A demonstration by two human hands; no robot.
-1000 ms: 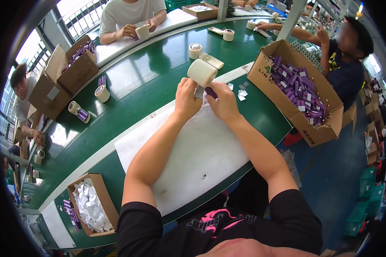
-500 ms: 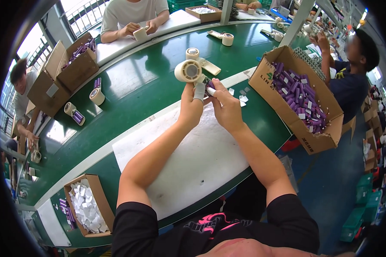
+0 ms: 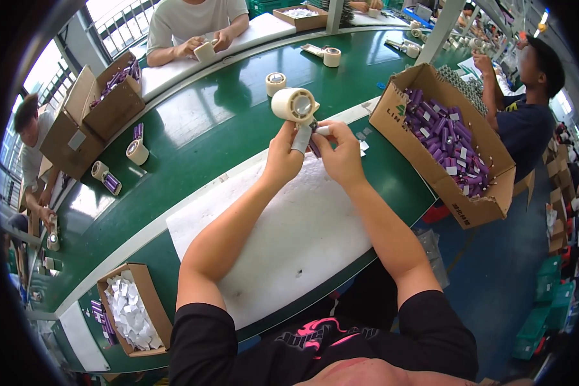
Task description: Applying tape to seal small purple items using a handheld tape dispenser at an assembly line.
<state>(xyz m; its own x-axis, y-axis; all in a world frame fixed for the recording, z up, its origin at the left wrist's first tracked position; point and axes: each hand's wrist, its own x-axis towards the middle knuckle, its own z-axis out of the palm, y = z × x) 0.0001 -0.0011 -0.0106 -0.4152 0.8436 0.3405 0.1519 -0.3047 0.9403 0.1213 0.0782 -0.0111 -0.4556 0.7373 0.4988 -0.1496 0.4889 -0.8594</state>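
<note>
My left hand (image 3: pixel 285 154) grips a cream device with a round head (image 3: pixel 293 105) just below that head, and the head points away from me. At its handle, the fingers of my right hand (image 3: pixel 339 152) are closed. A purple battery (image 3: pixel 314 148) shows between my two hands, partly covered by the fingers. White wraps (image 3: pixel 301 138) cover fingertips on both hands. Past the held device, another cream round-headed device (image 3: pixel 276 82) lies on the green belt. Small white squares (image 3: pixel 364 146) lie beside my right hand.
A white mat (image 3: pixel 283 238) lies under my forearms. At right stands a carton of purple batteries (image 3: pixel 392 119); at lower left, a box of white pieces (image 3: pixel 154 302). More cream devices (image 3: pixel 137 152) sit on the green belt (image 3: pixel 193 138). Other people work across it and at right.
The held device has shifted slightly right, and its round head has turned. My right fingers have closed in nearer to its handle. Devices on the belt have moved a little left.
</note>
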